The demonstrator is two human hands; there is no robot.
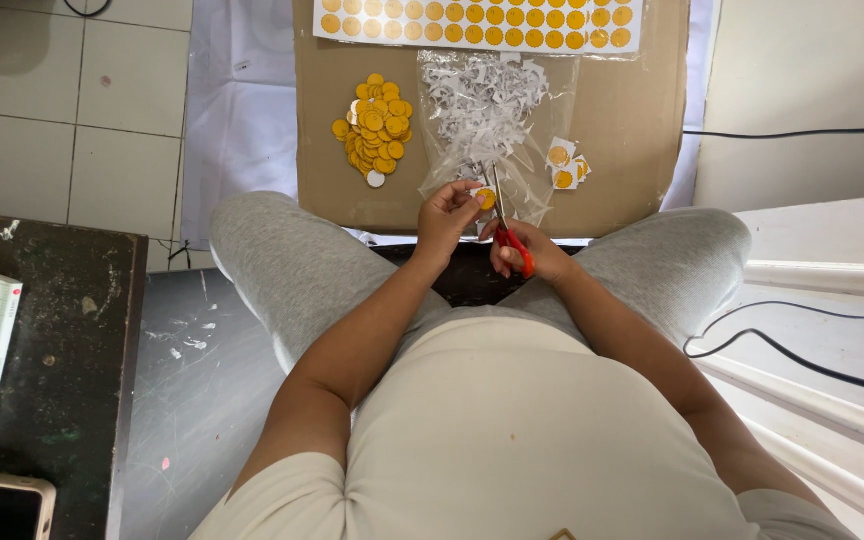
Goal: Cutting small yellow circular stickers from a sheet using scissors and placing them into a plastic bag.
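Left hand (447, 212) pinches a round yellow paper disc (487, 198) while right hand (530, 252) grips red-handled scissors (508, 228) over brown cardboard (632, 110) strewn with white paper scraps (482, 105)

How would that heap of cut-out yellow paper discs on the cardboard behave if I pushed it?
The heap of cut-out yellow paper discs probably slides apart and scatters, since the discs lie loosely stacked. They look thin and light, so likely floppy and hard to pinch off the flat cardboard sheet.

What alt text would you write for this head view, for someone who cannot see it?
Seen from above, a seated person's left hand holds a yellow paper disc while the right hand works red-handled scissors. On the cardboard beyond lie a pile of discs and paper scraps.
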